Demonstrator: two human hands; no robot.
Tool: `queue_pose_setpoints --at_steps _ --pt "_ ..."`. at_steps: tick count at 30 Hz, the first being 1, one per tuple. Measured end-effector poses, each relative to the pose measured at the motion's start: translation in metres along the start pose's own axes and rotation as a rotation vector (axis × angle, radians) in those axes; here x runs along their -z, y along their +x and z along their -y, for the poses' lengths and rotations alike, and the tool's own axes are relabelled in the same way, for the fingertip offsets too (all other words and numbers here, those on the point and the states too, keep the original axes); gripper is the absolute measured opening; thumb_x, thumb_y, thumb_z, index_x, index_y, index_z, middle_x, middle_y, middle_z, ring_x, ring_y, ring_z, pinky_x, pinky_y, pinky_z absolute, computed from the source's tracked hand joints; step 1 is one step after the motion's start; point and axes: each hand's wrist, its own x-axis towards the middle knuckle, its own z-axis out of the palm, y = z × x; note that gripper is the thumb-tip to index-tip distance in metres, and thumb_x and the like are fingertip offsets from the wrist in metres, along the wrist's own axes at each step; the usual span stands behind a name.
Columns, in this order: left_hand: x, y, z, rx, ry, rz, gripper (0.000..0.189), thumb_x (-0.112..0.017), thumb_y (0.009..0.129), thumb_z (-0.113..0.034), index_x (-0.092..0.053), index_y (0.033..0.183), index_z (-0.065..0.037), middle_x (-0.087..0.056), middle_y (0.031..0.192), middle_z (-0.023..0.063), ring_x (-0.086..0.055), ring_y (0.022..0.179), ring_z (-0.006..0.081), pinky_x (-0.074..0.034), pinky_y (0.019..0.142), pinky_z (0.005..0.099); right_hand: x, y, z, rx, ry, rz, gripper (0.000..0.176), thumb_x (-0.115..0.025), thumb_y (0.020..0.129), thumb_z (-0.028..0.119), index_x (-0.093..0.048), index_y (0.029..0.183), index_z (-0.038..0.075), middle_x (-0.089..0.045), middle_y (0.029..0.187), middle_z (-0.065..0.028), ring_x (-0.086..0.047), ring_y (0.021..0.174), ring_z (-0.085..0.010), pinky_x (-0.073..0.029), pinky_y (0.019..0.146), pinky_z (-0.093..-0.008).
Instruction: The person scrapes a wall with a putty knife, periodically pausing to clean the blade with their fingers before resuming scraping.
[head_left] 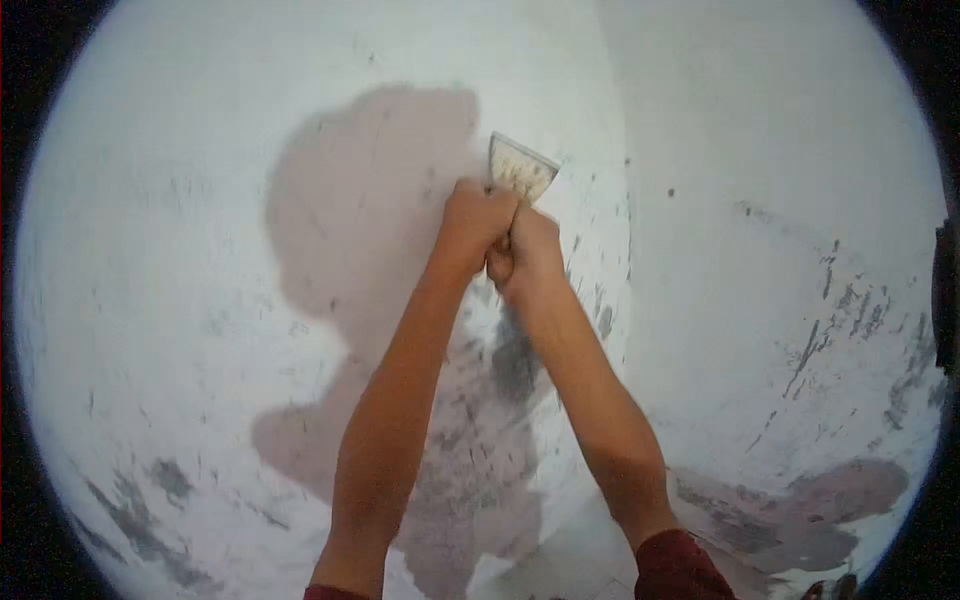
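Observation:
A scraper with a wide, flared blade points upward against a white wall. Its blade is pale and speckled, with a grey edge at the top. Both hands are wrapped round its handle just below the blade, close together and touching. My left hand is closed on the left side, my right hand on the right and slightly lower. The handle is mostly hidden by the fingers.
Dark scuffs mark the wall below the hands, with more at the lower left and far right. A wall corner runs vertically right of the scraper. A shadow falls to the left. Dark red sleeves show at the bottom.

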Motion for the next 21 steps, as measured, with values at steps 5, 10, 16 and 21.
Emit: queue_pose_setpoints --at_steps 5,10,16,21 --pt "0.002 0.011 0.012 0.145 -0.007 -0.017 0.035 -0.053 0.074 -0.023 -0.056 0.088 0.010 -0.059 0.086 0.0260 -0.059 0.084 0.0300 -0.046 0.072 0.0361 -0.001 0.014 0.002 0.034 -0.124 0.027 0.018 -0.048 0.084 0.020 -0.049 0.073 0.005 -0.047 0.057 -0.0034 -0.040 0.037 -0.0103 -0.030 0.028 -0.0257" --pt "0.017 -0.005 -0.011 0.080 0.080 -0.081 0.036 -0.051 0.074 -0.022 -0.054 0.091 0.010 -0.059 0.088 0.0264 -0.059 0.087 0.0275 -0.046 0.070 0.0356 -0.015 0.015 -0.004 0.084 -0.150 0.043 0.021 -0.047 0.085 0.021 -0.047 0.071 0.006 -0.045 0.056 -0.0041 -0.040 0.036 -0.0125 -0.026 0.027 -0.0278" --pt "0.026 -0.011 -0.021 0.110 -0.048 -0.028 0.029 -0.050 0.077 -0.019 -0.057 0.077 0.009 -0.060 0.072 0.0226 -0.059 0.067 0.0262 -0.046 0.061 0.0365 -0.026 -0.011 0.012 0.030 -0.215 0.109 0.022 -0.045 0.086 0.022 -0.048 0.072 0.005 -0.043 0.051 -0.0020 -0.038 0.034 -0.0101 -0.027 0.025 -0.0241" --pt "0.046 -0.042 -0.055 -0.065 -0.139 -0.184 0.031 -0.045 0.083 -0.020 -0.053 0.067 0.005 -0.050 0.054 0.0068 -0.045 0.039 0.0125 -0.034 0.034 0.0298 -0.042 -0.056 0.022 0.086 -0.324 0.312 0.021 -0.044 0.085 0.016 -0.049 0.071 0.002 -0.044 0.051 -0.0035 -0.039 0.034 -0.0082 -0.031 0.027 -0.0225"
